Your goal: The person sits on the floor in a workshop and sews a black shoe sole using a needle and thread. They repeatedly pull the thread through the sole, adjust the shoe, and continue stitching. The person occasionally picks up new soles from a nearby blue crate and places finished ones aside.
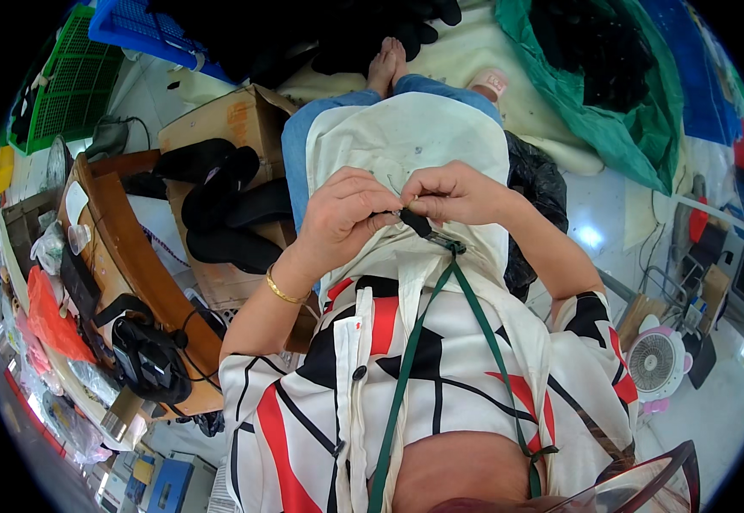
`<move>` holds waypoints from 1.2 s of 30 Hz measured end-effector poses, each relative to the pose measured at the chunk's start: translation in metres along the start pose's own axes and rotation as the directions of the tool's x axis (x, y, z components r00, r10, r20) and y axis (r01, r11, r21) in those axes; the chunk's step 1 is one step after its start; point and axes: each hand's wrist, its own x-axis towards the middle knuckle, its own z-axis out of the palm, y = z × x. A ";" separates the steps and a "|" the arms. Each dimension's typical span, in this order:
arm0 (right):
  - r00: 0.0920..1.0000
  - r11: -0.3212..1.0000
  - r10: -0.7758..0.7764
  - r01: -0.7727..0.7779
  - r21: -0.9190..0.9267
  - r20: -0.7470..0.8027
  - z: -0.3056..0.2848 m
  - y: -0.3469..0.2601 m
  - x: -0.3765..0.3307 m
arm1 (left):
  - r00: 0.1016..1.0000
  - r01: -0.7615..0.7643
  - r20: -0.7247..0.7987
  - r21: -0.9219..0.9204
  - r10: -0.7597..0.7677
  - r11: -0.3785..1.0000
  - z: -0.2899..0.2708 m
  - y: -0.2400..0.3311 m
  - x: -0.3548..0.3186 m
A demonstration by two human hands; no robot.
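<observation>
Over my lap my two hands meet, fingertips pinched close together. My left hand (346,215), with a gold bangle (285,286) on its wrist, is closed with thumb and forefinger on something tiny. My right hand (455,195) is closed against it in a similar pinch. What lies between the fingertips is too small to make out. A thin dark strand (391,183) shows just above them. Right below the fingers is a small black piece (414,224), beside a dark metal tool (450,245) at the end of a green neck cord (413,329). A cream apron (410,137) covers my lap.
Black foot-shaped padded pieces (235,205) lie on a cardboard box (218,124) at the left, next to a wooden table (145,265). A green sack (645,141) of black pieces stands at the far right. A small fan (652,361) sits at the right.
</observation>
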 end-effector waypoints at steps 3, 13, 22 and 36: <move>0.999 1.000 -0.006 0.005 -0.030 -0.032 0.000 -0.002 0.000 | 1.000 0.015 0.012 -0.029 -0.014 0.999 0.000 -0.001 0.000; 0.946 0.877 -0.169 0.017 -0.480 -0.277 0.017 0.009 0.008 | 0.935 0.351 0.077 -0.054 -0.347 0.935 0.015 -0.009 -0.018; 0.769 0.168 -0.611 0.360 -0.918 0.189 0.033 0.006 0.015 | 0.927 0.372 0.023 0.057 -0.374 0.926 0.023 -0.011 -0.023; 0.662 0.648 -0.408 0.695 0.310 -0.629 0.000 -0.033 -0.027 | 0.931 0.351 -0.157 0.150 -0.329 0.924 0.035 -0.027 -0.040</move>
